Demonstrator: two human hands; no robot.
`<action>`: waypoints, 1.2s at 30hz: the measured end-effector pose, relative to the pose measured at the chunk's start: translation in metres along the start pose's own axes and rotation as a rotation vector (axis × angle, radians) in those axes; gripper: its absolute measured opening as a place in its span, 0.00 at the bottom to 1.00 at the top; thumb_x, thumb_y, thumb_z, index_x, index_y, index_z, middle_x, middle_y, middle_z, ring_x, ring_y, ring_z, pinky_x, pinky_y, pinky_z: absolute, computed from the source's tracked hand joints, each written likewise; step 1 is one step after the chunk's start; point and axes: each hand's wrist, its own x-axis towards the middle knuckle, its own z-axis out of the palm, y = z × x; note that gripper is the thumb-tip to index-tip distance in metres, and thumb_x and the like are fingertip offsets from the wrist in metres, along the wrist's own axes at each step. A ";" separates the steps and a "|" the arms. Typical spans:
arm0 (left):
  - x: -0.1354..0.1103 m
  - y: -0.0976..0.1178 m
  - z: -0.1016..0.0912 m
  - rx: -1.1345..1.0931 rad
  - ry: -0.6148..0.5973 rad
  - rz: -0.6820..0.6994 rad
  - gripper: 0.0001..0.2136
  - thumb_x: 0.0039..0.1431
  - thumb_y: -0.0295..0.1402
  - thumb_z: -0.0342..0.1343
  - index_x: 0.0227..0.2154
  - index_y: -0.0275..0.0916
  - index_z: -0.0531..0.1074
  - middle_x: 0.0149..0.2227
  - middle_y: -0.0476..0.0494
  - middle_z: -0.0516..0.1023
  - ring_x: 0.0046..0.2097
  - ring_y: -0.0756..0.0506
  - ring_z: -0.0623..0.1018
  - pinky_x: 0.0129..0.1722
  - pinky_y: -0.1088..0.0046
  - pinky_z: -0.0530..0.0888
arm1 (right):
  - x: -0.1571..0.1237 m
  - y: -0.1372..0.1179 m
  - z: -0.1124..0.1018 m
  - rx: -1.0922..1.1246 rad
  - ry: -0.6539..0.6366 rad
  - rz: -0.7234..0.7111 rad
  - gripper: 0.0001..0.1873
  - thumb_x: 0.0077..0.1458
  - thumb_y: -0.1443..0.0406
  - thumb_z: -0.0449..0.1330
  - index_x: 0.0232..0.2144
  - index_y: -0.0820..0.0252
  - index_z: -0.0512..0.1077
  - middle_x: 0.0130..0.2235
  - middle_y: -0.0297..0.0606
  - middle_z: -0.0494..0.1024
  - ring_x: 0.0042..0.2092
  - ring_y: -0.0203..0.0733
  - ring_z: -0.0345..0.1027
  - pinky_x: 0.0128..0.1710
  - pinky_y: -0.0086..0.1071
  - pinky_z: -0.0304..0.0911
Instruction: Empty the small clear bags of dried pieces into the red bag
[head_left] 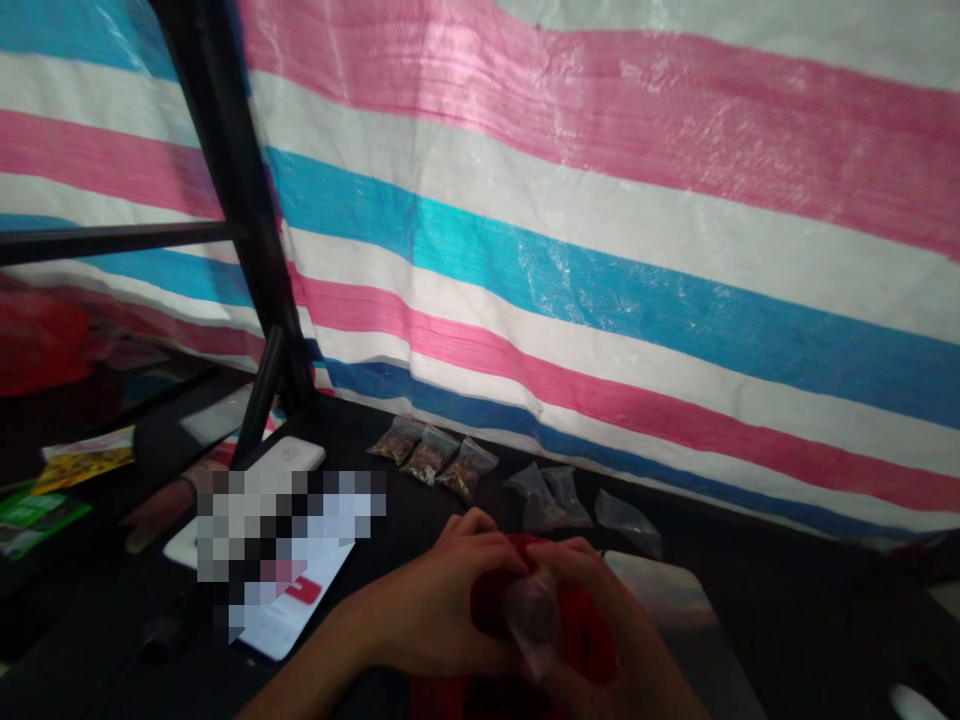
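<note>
A small clear plastic bag [534, 612] is between my two hands at the bottom middle, its contents too dark to make out. My left hand [442, 595] curls round its left side, fingers and thumb closed in toward it. From the right, my right hand [596, 610] closes on the same bag, with the thumb low and partly in shadow. Red material [589, 635] shows behind and beneath the hands, partly hidden by them. Farther back on the dark table lie small zip bags with brown bits [466, 468] and flat clear bags [551, 497].
Left of my hands lie a phone with a lit screen [281, 620] and a white device [255, 490]. A pale flat sheet [664, 600] sits to the right. A black metal frame [232, 200] stands at the left before a striped tarp [600, 260]. Yellow [90, 455] and green packets [41, 515] are far left.
</note>
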 end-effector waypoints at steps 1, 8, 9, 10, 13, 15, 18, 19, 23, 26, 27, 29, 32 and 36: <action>0.000 -0.001 0.000 0.015 0.005 0.023 0.16 0.47 0.33 0.69 0.42 0.44 0.77 0.45 0.46 0.73 0.51 0.41 0.67 0.55 0.63 0.65 | -0.001 0.001 0.000 -0.021 0.019 -0.011 0.27 0.49 0.68 0.66 0.53 0.49 0.73 0.53 0.40 0.78 0.55 0.50 0.73 0.53 0.39 0.71; 0.000 -0.004 0.000 0.056 0.041 0.020 0.14 0.48 0.33 0.68 0.40 0.44 0.78 0.46 0.45 0.74 0.51 0.41 0.68 0.53 0.64 0.66 | -0.003 0.006 -0.003 -0.126 0.097 -0.044 0.20 0.53 0.62 0.66 0.50 0.50 0.76 0.48 0.41 0.82 0.48 0.48 0.78 0.48 0.36 0.75; 0.000 -0.004 0.001 0.057 0.045 0.016 0.13 0.48 0.32 0.68 0.39 0.44 0.78 0.46 0.45 0.74 0.51 0.41 0.69 0.53 0.65 0.66 | -0.003 0.006 -0.003 -0.122 0.067 -0.068 0.25 0.51 0.60 0.68 0.52 0.50 0.74 0.50 0.42 0.81 0.50 0.51 0.77 0.49 0.38 0.75; 0.001 -0.004 0.001 0.056 0.047 0.015 0.13 0.48 0.32 0.68 0.39 0.44 0.78 0.45 0.45 0.74 0.51 0.41 0.69 0.53 0.65 0.66 | -0.002 0.007 -0.004 -0.123 0.036 -0.078 0.29 0.49 0.59 0.69 0.55 0.49 0.73 0.53 0.42 0.79 0.52 0.52 0.76 0.49 0.39 0.74; 0.001 -0.004 0.002 0.039 0.045 0.010 0.12 0.50 0.33 0.67 0.40 0.44 0.78 0.44 0.46 0.74 0.51 0.42 0.70 0.53 0.65 0.67 | -0.001 0.007 -0.004 -0.154 0.035 -0.042 0.22 0.55 0.60 0.65 0.53 0.47 0.74 0.51 0.39 0.81 0.51 0.47 0.77 0.49 0.36 0.74; 0.001 -0.004 0.002 0.020 0.038 0.005 0.13 0.49 0.34 0.68 0.40 0.43 0.79 0.46 0.45 0.74 0.54 0.41 0.69 0.54 0.65 0.67 | 0.001 0.005 -0.003 -0.176 0.097 -0.019 0.15 0.60 0.63 0.62 0.49 0.46 0.75 0.47 0.35 0.82 0.48 0.43 0.78 0.48 0.33 0.74; 0.000 -0.004 0.003 0.010 0.034 0.010 0.18 0.44 0.35 0.72 0.41 0.44 0.79 0.50 0.44 0.72 0.55 0.40 0.69 0.56 0.64 0.67 | 0.004 0.001 -0.004 -0.146 0.176 -0.080 0.14 0.59 0.65 0.62 0.47 0.47 0.75 0.43 0.34 0.83 0.43 0.40 0.79 0.44 0.28 0.75; 0.000 -0.004 0.003 0.006 0.036 0.017 0.19 0.44 0.35 0.72 0.41 0.44 0.79 0.50 0.45 0.72 0.55 0.40 0.69 0.56 0.65 0.68 | 0.005 0.000 -0.005 -0.132 0.199 -0.102 0.13 0.59 0.66 0.62 0.46 0.48 0.75 0.42 0.33 0.83 0.42 0.40 0.79 0.41 0.27 0.75; 0.001 -0.008 0.007 -0.049 0.074 0.041 0.12 0.49 0.35 0.69 0.38 0.43 0.80 0.48 0.45 0.72 0.52 0.43 0.72 0.52 0.69 0.70 | 0.006 -0.004 -0.008 -0.118 0.256 -0.151 0.09 0.60 0.66 0.61 0.43 0.49 0.75 0.38 0.34 0.81 0.39 0.39 0.78 0.38 0.25 0.74; 0.003 -0.013 0.010 -0.067 0.099 0.061 0.10 0.49 0.34 0.70 0.36 0.42 0.80 0.48 0.45 0.73 0.53 0.44 0.72 0.53 0.70 0.69 | 0.005 -0.005 -0.009 -0.173 0.241 -0.176 0.12 0.59 0.66 0.62 0.46 0.50 0.75 0.43 0.36 0.80 0.42 0.41 0.78 0.41 0.27 0.75; 0.004 -0.015 0.011 -0.064 0.100 0.071 0.09 0.50 0.34 0.69 0.35 0.42 0.80 0.47 0.45 0.74 0.53 0.44 0.72 0.53 0.70 0.69 | 0.005 -0.005 -0.009 -0.195 0.230 -0.184 0.14 0.58 0.65 0.63 0.47 0.50 0.74 0.45 0.38 0.80 0.44 0.42 0.78 0.43 0.28 0.75; 0.005 -0.017 0.013 -0.060 0.093 0.072 0.07 0.53 0.36 0.68 0.34 0.42 0.80 0.45 0.46 0.75 0.52 0.44 0.72 0.52 0.71 0.69 | 0.005 -0.005 -0.008 -0.216 0.216 -0.219 0.15 0.57 0.65 0.64 0.47 0.50 0.75 0.47 0.38 0.79 0.46 0.42 0.78 0.43 0.29 0.75; 0.004 -0.016 0.013 -0.077 0.103 0.037 0.11 0.50 0.36 0.70 0.36 0.42 0.80 0.44 0.47 0.75 0.47 0.46 0.74 0.47 0.72 0.71 | 0.006 -0.002 -0.007 -0.192 0.284 -0.284 0.07 0.59 0.68 0.63 0.39 0.51 0.77 0.39 0.35 0.80 0.38 0.38 0.78 0.37 0.25 0.73; 0.006 -0.014 0.009 -0.087 0.236 0.123 0.15 0.57 0.35 0.64 0.47 0.42 0.75 0.46 0.45 0.76 0.50 0.44 0.74 0.53 0.69 0.70 | 0.017 0.005 -0.019 -0.124 0.529 -0.144 0.01 0.59 0.65 0.62 0.34 0.54 0.75 0.33 0.34 0.78 0.33 0.38 0.75 0.34 0.27 0.70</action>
